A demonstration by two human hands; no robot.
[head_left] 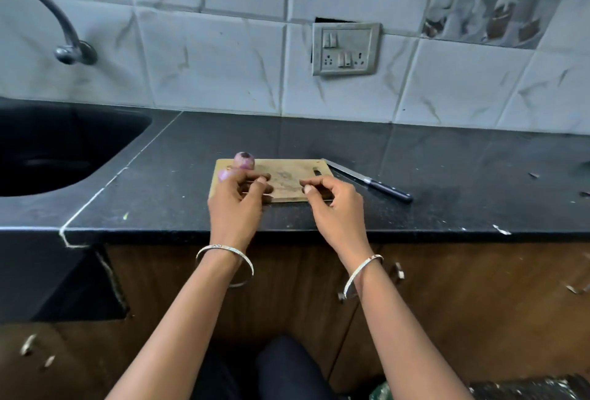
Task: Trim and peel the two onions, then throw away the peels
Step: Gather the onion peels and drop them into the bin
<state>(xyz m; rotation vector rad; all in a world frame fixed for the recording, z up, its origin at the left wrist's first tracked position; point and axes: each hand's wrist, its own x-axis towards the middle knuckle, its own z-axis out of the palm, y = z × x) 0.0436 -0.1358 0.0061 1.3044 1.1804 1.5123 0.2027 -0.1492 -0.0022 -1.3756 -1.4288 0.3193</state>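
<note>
A small wooden cutting board [287,166] lies on the black counter. Two purple onions sit at its far left corner: one [244,160] has a dark trimmed end facing up, and the other [223,174] is half hidden behind my left hand. My left hand [234,201] rests on the board's left part, fingers spread flat, holding nothing. My right hand [335,205] hovers over the board's right near corner with fingers curled and thumb against the fingertips; I see nothing in it. A dark-handled knife [367,180] lies on the counter just right of the board, apart from both hands.
A black sink [64,147] is set into the counter at left, with a tap [64,35] above it. The tiled wall carries a socket plate [346,48]. Small scraps [502,230] lie near the counter's front edge at right. Wooden cabinet doors [287,288] stand below.
</note>
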